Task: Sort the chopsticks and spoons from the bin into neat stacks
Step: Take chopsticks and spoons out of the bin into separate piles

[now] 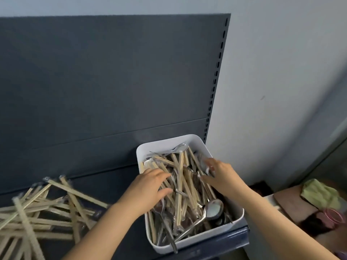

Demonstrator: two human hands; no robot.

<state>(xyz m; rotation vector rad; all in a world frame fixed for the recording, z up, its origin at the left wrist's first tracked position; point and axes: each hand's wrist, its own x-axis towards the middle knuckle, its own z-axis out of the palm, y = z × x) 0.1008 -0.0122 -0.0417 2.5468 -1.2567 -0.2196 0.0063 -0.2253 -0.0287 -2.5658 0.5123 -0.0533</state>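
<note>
Chopsticks point(180, 184), pale wooden pairs in clear wrappers, lie tangled with shiny steel spoons point(213, 209) in the white rounded plastic bin point(206, 238), crossing one another at every angle; we judge the sorting to be partly under way and far from finished; our left hand point(150, 186) rests on the heap, its fingers point(165, 175) spread and nearly straight over several wrapped pairs, pressing on them rather than closed round any one; our right hand point(219, 175) reaches in from the other side, its fingertips among the metal handles, and a spoon bowl shows right at them, but we cannot tell whether they pinch it or only touch it; well out to the left of the left fingers, on the dark blue-grey metal shelf point(122, 231), a loose pile point(37, 212) of wrapped chopsticks lies fanned and crossed; so a good share seems to be out of the bin, yet none of it is squared into a neat stack; we see no stack of spoons anywhere; every spoon in view is beneath or just beyond the fingers, inside the bin, the largest lying nearer to us than both hands; what is left, as we read it: empty the bin of its many pairs, lift out the spoons and nest them, then align the pile.
</note>
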